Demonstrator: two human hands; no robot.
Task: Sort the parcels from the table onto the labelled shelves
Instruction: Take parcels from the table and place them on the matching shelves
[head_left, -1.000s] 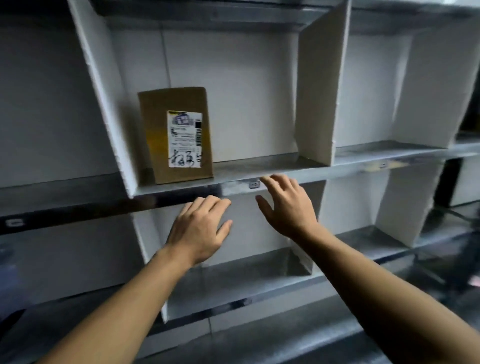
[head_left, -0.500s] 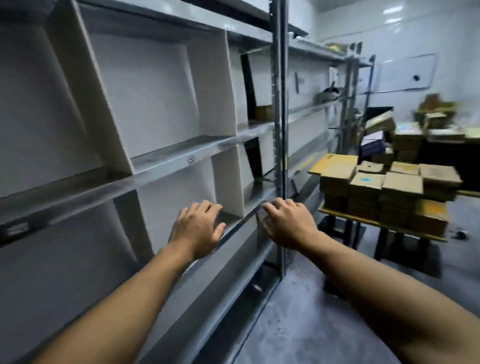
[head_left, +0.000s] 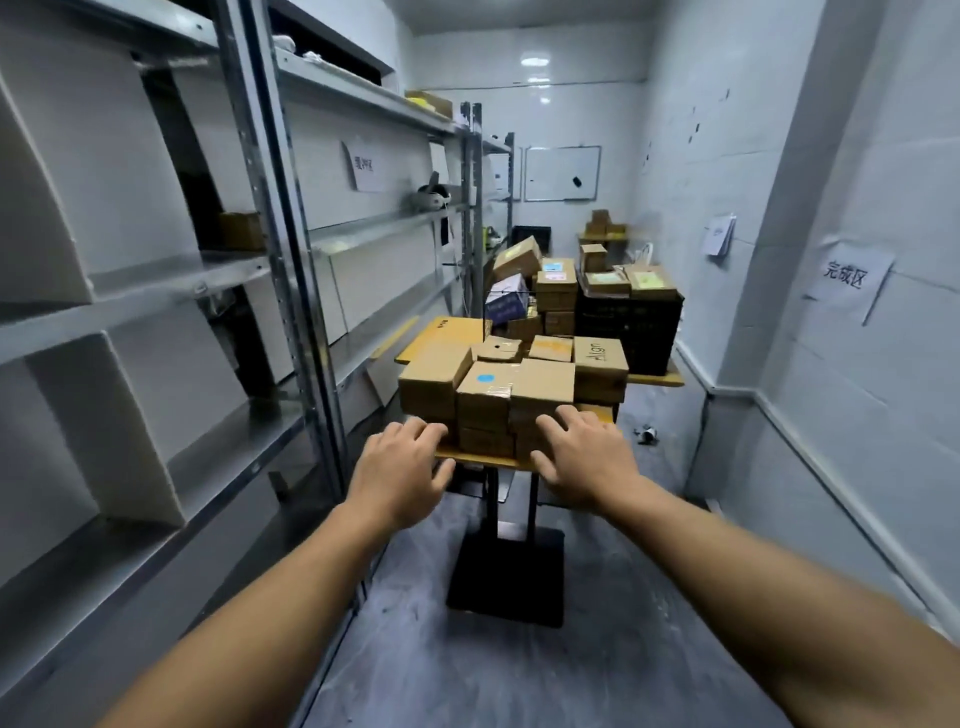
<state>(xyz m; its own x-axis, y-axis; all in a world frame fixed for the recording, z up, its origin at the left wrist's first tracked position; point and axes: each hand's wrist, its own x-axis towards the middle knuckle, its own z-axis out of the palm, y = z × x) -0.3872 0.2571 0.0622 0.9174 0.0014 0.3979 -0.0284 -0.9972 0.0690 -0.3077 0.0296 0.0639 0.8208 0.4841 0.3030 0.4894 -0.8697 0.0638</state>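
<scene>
Several brown cardboard parcels (head_left: 514, 387) are stacked on a small yellow-topped table (head_left: 470, 460) straight ahead. The front one has a blue dot and clear tape. My left hand (head_left: 402, 470) and my right hand (head_left: 584, 454) are both stretched out in front of me, empty, fingers loosely spread, in line with the table's near edge. Neither hand holds a parcel. The grey metal shelves (head_left: 156, 291) with white dividers run along my left. One small brown parcel (head_left: 241, 231) stands on a middle shelf.
More boxes are piled on a black crate (head_left: 631, 327) and behind the table. A paper sign (head_left: 847, 278) hangs on the right wall, another sign (head_left: 363, 166) on the shelving. The table stands on a black pedestal base (head_left: 506, 577). A narrow grey floor aisle runs between shelves and wall.
My view has swung right, from the shelf with the labelled parcel to the table of parcels. Both hands stayed empty and now reach toward the table.
</scene>
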